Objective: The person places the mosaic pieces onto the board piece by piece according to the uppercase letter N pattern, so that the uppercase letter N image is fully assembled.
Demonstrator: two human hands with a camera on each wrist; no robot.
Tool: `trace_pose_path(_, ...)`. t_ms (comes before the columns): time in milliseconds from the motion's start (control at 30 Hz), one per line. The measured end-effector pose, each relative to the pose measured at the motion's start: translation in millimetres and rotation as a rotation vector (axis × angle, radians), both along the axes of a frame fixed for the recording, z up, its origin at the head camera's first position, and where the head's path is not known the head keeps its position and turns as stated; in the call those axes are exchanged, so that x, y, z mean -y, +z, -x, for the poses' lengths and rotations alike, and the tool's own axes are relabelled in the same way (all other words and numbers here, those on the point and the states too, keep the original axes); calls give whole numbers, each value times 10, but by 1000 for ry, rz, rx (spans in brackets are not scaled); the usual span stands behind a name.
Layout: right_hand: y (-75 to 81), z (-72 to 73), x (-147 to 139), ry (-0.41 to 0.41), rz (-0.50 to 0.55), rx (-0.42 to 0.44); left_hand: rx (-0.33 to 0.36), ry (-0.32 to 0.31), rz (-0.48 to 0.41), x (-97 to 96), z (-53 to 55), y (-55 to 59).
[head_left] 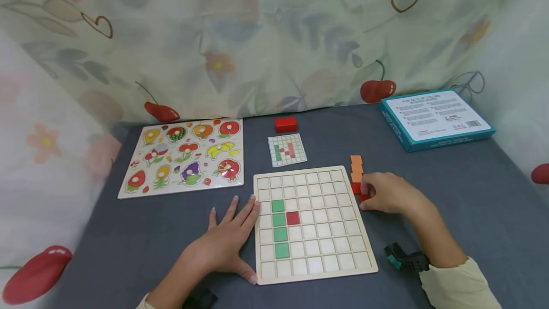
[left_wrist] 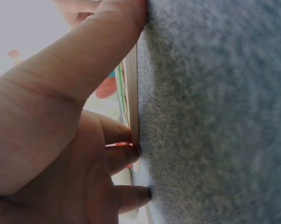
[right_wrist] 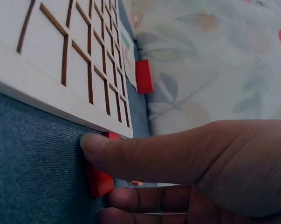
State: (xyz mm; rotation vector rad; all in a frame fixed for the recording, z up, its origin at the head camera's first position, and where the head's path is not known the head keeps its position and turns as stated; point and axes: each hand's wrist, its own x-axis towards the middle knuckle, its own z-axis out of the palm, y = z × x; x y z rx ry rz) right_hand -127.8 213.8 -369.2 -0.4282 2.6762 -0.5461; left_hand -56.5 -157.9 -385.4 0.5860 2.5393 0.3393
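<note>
A pale wooden grid board (head_left: pixel 317 275) lies flat on the dark cloth. Several green tiles (head_left: pixel 280 234) form a column on it, with one red tile (head_left: pixel 293 218) to their right. My left hand (head_left: pixel 225 242) is spread along the board's left edge, thumb by the lower corner and fingertips against its side. Just beyond the right edge, my right hand (head_left: pixel 388 194) pinches a loose red tile (right_wrist: pixel 99 179) between thumb and fingers, low over the cloth. Another red tile (head_left: pixel 355 188) and several orange tiles (head_left: pixel 356 168) line up behind it beside the board.
A small pattern card (head_left: pixel 287 161) lies behind the board, with a red block (head_left: pixel 286 125) past it. The fruit puzzle board (head_left: pixel 206 156) is at back left, a teal box (head_left: pixel 437 116) at back right. A printed curtain (head_left: pixel 274 61) hangs behind the table.
</note>
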Motion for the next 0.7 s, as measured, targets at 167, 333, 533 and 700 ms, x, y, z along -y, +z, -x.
trace_pose_path(167, -49, 14, -20, -23, 8, -9, 7, 1, -3, -1, 0, 2)
trace_pose_path(333, -60, 12, -5, -30, 9, -20, 7, 1, 3, -1, -11, 3)
trace_pose_path(533, -53, 19, -20, -32, 82, 0, 1, 2, 8, 2, -8, -11)
trace_pose_path(700, -26, 28, -42, -39, 143, 6, 2, 2, 9, 2, -4, -27)
